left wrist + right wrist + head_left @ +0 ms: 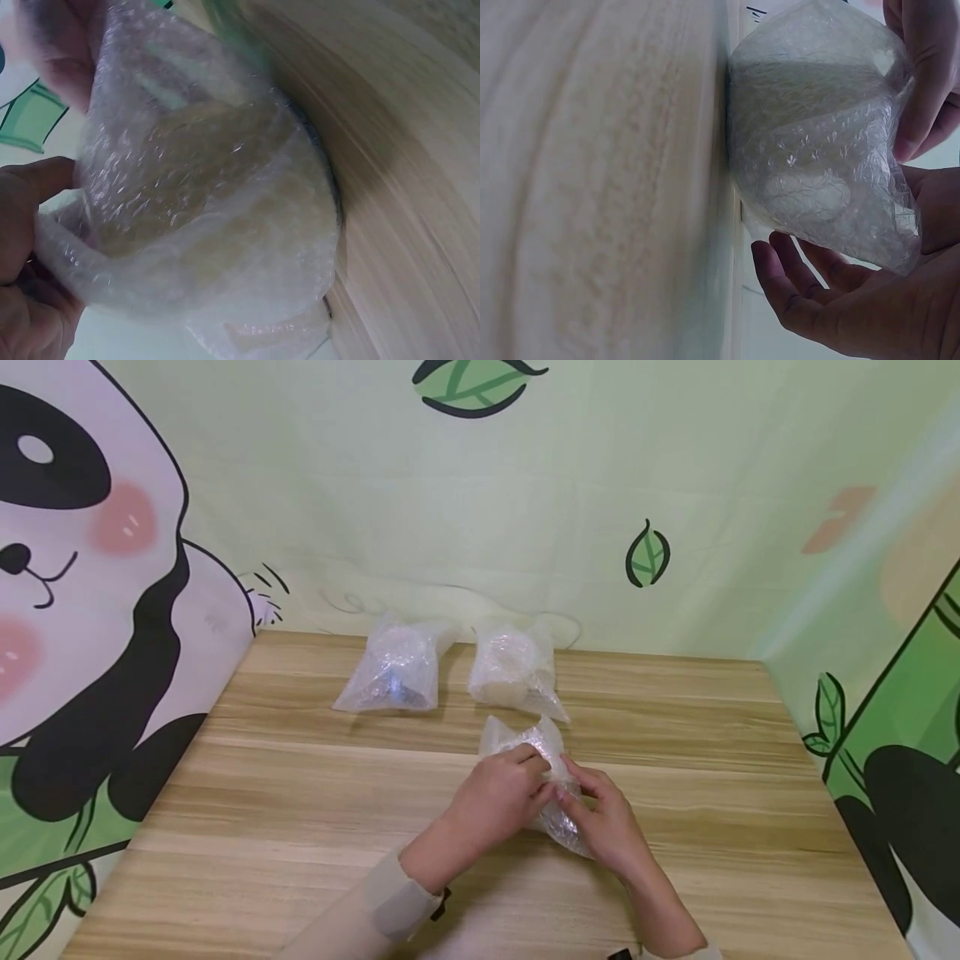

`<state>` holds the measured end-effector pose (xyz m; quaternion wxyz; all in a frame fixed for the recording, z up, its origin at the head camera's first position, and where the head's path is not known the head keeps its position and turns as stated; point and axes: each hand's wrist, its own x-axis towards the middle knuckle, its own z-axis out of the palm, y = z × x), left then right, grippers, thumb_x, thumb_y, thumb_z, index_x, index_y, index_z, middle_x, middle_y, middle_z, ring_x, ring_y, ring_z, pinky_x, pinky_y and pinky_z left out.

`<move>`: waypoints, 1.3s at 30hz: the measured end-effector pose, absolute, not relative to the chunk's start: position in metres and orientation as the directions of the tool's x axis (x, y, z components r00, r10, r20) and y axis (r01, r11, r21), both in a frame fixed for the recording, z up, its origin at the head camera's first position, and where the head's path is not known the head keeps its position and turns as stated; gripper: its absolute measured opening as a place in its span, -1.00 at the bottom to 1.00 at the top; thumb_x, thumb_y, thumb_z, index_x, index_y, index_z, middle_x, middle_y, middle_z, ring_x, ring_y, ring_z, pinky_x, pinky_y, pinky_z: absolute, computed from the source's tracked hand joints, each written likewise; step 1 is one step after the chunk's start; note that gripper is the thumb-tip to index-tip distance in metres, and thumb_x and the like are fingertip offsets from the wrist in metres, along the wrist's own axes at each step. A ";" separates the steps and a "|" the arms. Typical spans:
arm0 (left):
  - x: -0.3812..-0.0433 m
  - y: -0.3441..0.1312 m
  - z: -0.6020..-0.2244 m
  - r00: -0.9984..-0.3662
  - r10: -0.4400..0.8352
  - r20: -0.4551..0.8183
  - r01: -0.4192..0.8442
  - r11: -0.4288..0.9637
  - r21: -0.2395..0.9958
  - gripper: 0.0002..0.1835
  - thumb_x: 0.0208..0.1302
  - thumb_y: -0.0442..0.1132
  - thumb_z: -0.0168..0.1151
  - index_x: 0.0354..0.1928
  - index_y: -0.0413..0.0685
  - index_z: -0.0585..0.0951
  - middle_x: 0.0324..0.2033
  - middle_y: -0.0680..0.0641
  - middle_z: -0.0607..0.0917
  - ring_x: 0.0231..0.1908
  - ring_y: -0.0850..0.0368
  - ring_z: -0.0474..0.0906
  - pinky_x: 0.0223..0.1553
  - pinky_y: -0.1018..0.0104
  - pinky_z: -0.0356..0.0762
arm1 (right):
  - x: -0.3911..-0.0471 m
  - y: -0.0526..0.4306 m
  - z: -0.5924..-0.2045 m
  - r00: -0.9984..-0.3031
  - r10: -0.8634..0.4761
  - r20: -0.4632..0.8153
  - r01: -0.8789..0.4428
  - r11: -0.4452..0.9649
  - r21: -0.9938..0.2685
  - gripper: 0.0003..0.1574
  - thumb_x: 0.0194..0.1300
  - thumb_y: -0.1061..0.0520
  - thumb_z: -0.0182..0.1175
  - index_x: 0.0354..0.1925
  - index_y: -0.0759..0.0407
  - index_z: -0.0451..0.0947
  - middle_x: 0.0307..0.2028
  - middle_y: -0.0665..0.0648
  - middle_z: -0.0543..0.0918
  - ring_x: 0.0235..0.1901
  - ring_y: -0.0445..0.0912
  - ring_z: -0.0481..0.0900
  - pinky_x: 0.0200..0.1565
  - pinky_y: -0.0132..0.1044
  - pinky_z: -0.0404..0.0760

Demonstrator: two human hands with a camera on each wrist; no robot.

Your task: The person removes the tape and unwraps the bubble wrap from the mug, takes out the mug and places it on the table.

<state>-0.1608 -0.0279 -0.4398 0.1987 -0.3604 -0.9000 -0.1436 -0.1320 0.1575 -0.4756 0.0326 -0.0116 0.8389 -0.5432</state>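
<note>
A clear bubble-wrap bag (pixel 564 827) stands on the wooden table between both hands. Through its film a rounded yellowish-brown item (pixel 217 165) shows dimly; its kind is blurred by the wrap. My left hand (pixel 495 793) comes from the left and pinches the bag's upper edge with curled fingers. From the right, my right hand (pixel 611 827) grips the same edge by thumb and forefinger. In the right wrist view the other fingers (pixel 799 304) of that hand spread loosely beside the bag (pixel 817 142).
Two more filled bubble-wrap bags stand near the table's back edge: a left one (pixel 393 668) with something bluish inside, and a right one (pixel 513 668) with something pale. Behind the wooden table (pixel 300 827) hangs a printed cloth (pixel 360 510) with a panda and leaves.
</note>
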 end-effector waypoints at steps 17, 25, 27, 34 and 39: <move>-0.162 -0.034 -0.446 -0.737 0.423 0.527 0.657 0.632 0.411 -0.96 0.27 -0.27 0.45 -0.34 -0.05 0.79 -0.29 0.04 0.81 -0.24 0.23 0.75 -0.21 0.43 0.72 | -0.134 0.161 -0.475 -0.992 -0.050 -0.116 0.088 0.385 -0.919 -0.29 0.39 0.11 0.37 0.45 0.04 0.45 0.41 0.34 0.46 0.23 0.27 0.57 0.00 -0.12 0.72; -0.160 -0.035 -0.448 -0.782 0.309 0.541 0.611 0.553 0.567 -0.94 0.26 -0.37 0.44 -0.35 -0.05 0.78 -0.32 0.01 0.82 -0.25 0.20 0.77 -0.17 0.47 0.73 | -0.137 0.159 -0.477 -0.995 -0.048 -0.091 0.067 0.370 -0.927 -0.19 0.37 0.21 0.37 0.50 -0.11 0.38 0.37 0.28 0.49 0.21 0.24 0.58 0.02 -0.15 0.72; -0.160 -0.035 -0.449 -0.801 0.282 0.528 0.589 0.528 0.612 -0.94 0.26 -0.38 0.43 -0.33 -0.07 0.79 -0.31 0.00 0.82 -0.23 0.18 0.78 -0.15 0.47 0.74 | -0.137 0.158 -0.476 -0.997 -0.048 -0.065 0.041 0.384 -0.923 -0.19 0.35 0.23 0.38 0.48 -0.13 0.40 0.37 0.27 0.48 0.21 0.23 0.59 0.05 -0.12 0.72; -0.159 -0.037 -0.452 -0.855 0.197 0.479 0.516 0.406 0.754 -0.95 0.29 -0.38 0.43 -0.25 -0.12 0.79 -0.26 -0.05 0.82 -0.20 0.14 0.80 -0.12 0.52 0.72 | -0.138 0.157 -0.474 -0.999 -0.048 0.007 -0.028 0.453 -0.891 -0.29 0.32 0.25 0.40 0.38 -0.10 0.53 0.33 0.26 0.48 0.19 0.19 0.57 0.07 -0.14 0.65; -0.158 -0.037 -0.452 -0.874 0.148 0.463 0.483 0.352 0.801 -0.95 0.30 -0.35 0.43 -0.23 -0.11 0.79 -0.26 -0.04 0.83 -0.22 0.15 0.80 -0.14 0.50 0.73 | -0.138 0.156 -0.475 -0.996 -0.072 0.055 -0.082 0.472 -0.878 -0.35 0.32 0.26 0.39 0.34 -0.04 0.58 0.31 0.23 0.50 0.20 0.16 0.54 0.02 -0.14 0.60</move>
